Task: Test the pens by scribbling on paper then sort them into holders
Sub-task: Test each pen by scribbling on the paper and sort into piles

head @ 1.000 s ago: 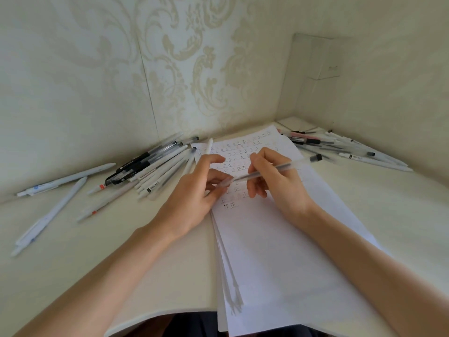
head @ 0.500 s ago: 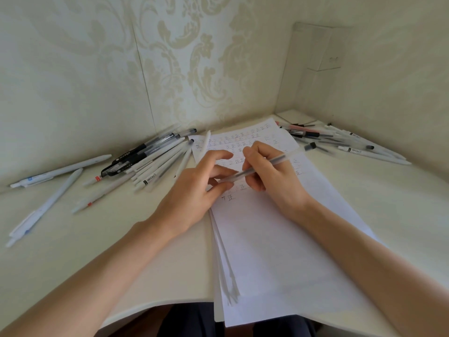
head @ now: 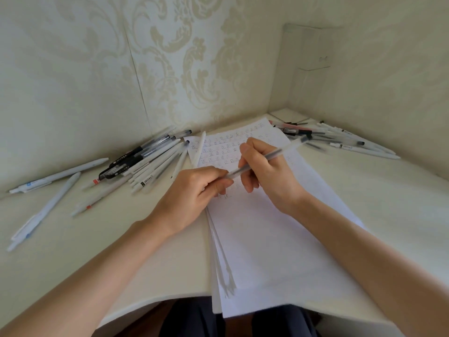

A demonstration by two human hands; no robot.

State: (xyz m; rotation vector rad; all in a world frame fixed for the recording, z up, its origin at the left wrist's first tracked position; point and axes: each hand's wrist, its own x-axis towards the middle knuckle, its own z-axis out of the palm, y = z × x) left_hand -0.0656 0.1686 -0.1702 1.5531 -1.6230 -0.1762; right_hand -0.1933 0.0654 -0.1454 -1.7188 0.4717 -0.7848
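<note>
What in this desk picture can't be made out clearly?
Head view, the only one:
- Tip of the clear pen: hidden by the curled fingers of the left hand; the right hand grips the barrel.
- Right pen pile: blurred, so it cannot be counted.
- Printing on the black pen: too small to read.

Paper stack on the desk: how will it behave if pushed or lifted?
The paper stack is probably floppy: thin loose sheets, already fanned along the left edge. A push would likely shear them apart. Its near end overhangs the desk, so it may droop.
</note>
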